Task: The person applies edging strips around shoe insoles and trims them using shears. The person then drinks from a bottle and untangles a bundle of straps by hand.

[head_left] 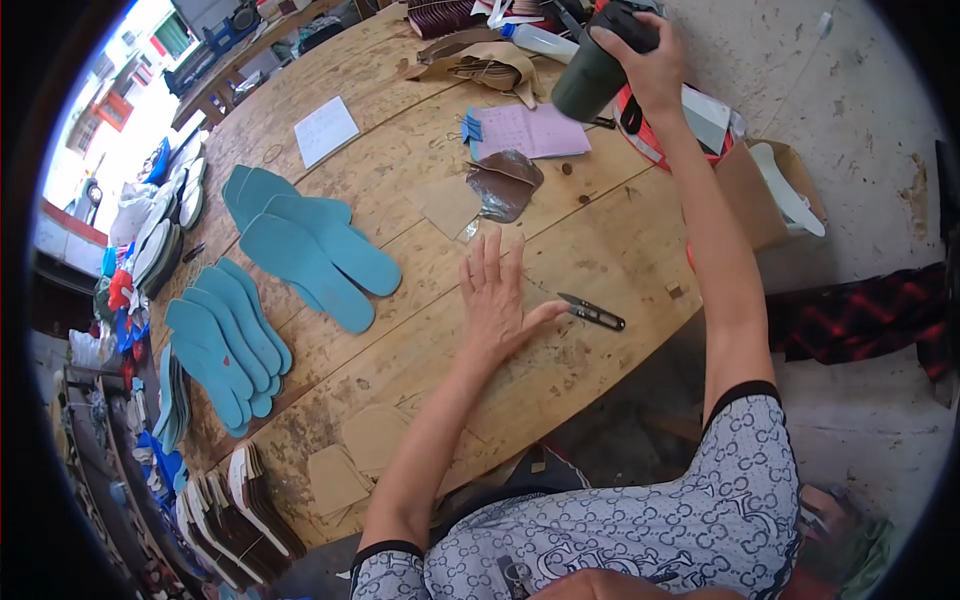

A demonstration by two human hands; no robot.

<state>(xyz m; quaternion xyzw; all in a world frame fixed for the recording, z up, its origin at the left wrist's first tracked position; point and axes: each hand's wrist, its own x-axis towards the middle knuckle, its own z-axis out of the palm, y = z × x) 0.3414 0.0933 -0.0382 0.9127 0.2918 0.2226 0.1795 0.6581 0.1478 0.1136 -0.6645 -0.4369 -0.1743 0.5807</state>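
My right hand [655,68] grips a dark green tumbler [590,82] with a black lid, held tilted over the table's far right edge. Over the middle of the wooden table, my left hand [495,295] is spread with its fingers apart and holds nothing. Just right of its thumb lies a pair of small black thread snips [595,312]. A brown leather piece [512,185] with clear film lies beyond the left fingertips. Pink paper sheets [530,130] with a blue binder clip [470,125] lie behind it.
Blue insoles [310,255] lie in overlapping piles on the left, with more fanned insoles [225,345] nearer. Stacked brown pieces [235,520] stand at the near-left edge. A white note [326,131] lies at the back. A cardboard box [765,195] stands off the right edge.
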